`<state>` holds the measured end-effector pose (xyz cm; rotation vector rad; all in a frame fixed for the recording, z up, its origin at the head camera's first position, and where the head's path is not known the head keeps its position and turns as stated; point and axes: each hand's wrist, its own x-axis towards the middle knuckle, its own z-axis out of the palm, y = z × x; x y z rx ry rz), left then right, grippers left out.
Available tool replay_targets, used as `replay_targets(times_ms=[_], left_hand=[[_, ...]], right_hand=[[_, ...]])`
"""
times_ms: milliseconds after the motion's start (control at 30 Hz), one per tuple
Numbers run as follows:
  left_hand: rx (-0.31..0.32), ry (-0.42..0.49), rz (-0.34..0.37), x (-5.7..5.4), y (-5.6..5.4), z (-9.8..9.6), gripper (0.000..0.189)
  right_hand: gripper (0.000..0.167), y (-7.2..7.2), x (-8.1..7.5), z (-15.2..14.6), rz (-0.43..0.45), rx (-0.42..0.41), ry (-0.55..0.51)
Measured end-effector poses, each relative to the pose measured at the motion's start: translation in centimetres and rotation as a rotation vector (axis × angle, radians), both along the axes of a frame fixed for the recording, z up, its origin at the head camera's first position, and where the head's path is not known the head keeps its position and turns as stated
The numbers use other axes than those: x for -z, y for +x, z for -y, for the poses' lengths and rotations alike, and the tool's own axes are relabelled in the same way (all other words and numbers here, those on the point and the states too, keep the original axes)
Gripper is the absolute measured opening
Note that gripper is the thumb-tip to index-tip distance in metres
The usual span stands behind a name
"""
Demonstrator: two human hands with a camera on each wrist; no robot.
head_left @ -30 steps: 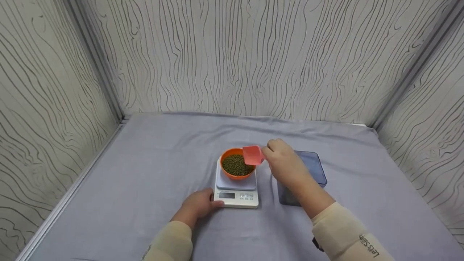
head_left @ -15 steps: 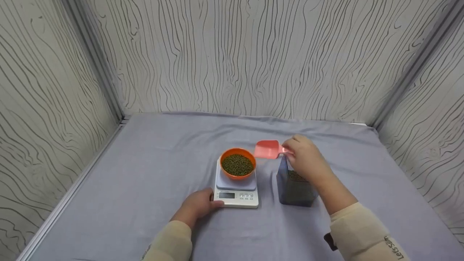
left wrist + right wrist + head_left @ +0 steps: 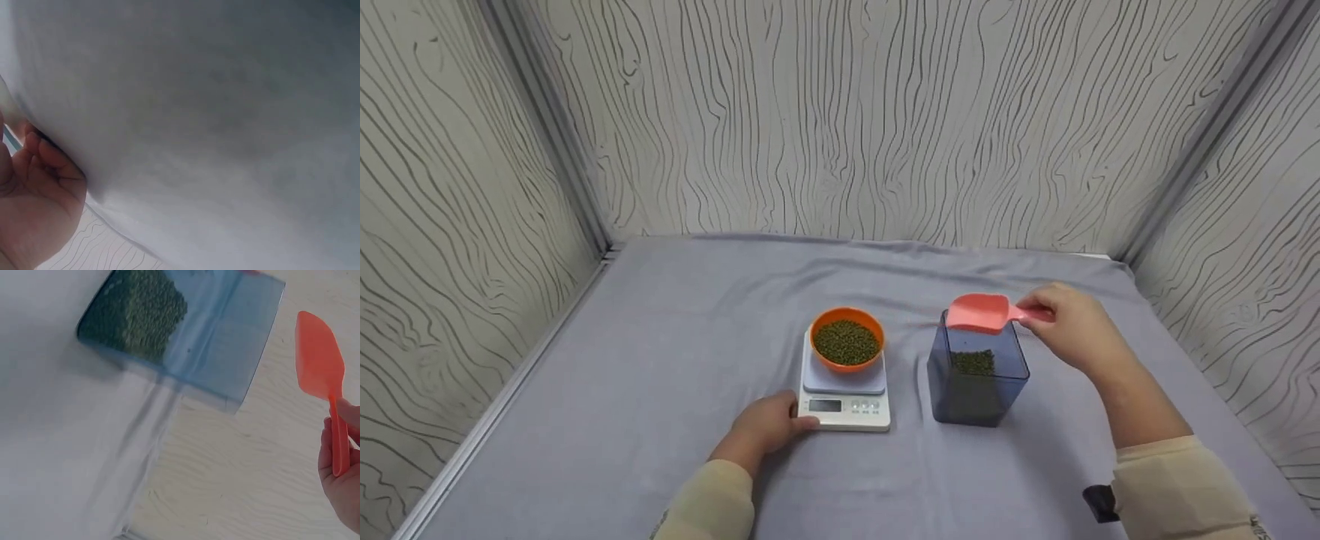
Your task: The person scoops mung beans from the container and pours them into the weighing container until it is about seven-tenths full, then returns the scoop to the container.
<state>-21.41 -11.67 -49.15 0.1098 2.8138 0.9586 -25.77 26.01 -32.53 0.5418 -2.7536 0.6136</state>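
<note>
A coral-pink scoop (image 3: 978, 313) is pinched by its handle in my right hand (image 3: 1072, 326). It hovers over the rear of a clear blue plastic container (image 3: 1011, 367), and its bowl looks bare. Inside the container lie small green beans (image 3: 147, 315), likely mung beans, heaped to one side. An orange bowl (image 3: 847, 367) filled with the same beans sits on a white kitchen scale (image 3: 877, 421). My left hand (image 3: 769, 424) grips the scale's front left corner, thumb at the front edge. In the left wrist view curled fingers (image 3: 53, 160) show at the left, but the scale is mostly out of sight.
A grey-lilac cloth (image 3: 660, 337) with a few wrinkles covers the table. Wood-grain patterned panels (image 3: 840, 120) stand at the back and both sides. The container stands to the right of the scale, a small gap between them.
My right hand has carried the scoop from over the orange bowl rightward to above the container. The scoop has turned from tipped to roughly level. My left hand stays at the scale.
</note>
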Motion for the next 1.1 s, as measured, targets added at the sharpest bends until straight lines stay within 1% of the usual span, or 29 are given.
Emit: replay_targets(times_ms=[133,233,400,500,600,733,933,1033,1100], left_hand=[[-0.006,-0.012,0.0,0.1,0.0,0.2,0.037],[-0.01,-0.02,0.001,0.2,0.0,0.5,0.037],[-0.015,-0.019,0.002,0.2,0.1,0.8,0.038],[-0.015,-0.021,0.002,0.1,0.2,0.9,0.037],[-0.018,-0.027,0.003,0.0,0.2,0.9,0.037],[-0.031,-0.024,0.017,-0.1,0.2,0.9,0.037],[-0.012,-0.002,0.02,-0.1,0.2,0.5,0.036],[-0.016,0.002,0.037,0.1,0.3,0.3,0.037],[-0.024,-0.003,0.057,0.2,0.2,0.2,0.038]], right_hand=[[0.007,-0.2,0.3,-1.1,0.025,-0.007,0.022],[0.005,-0.3,1.1,-0.9,0.03,-0.023,0.053],[0.003,-0.6,3.0,0.7,0.029,-0.06,0.125],[0.005,-0.9,4.0,1.9,0.054,-0.087,0.169],[0.008,-1.3,4.6,3.1,0.079,-0.105,0.21],[0.015,-1.5,5.3,4.1,0.114,-0.119,0.237],[0.023,-1.6,6.2,4.4,0.141,-0.121,0.263],[0.022,-1.7,6.5,4.2,0.16,-0.135,0.278],[0.019,-1.8,6.6,4.1,0.175,-0.167,0.288]])
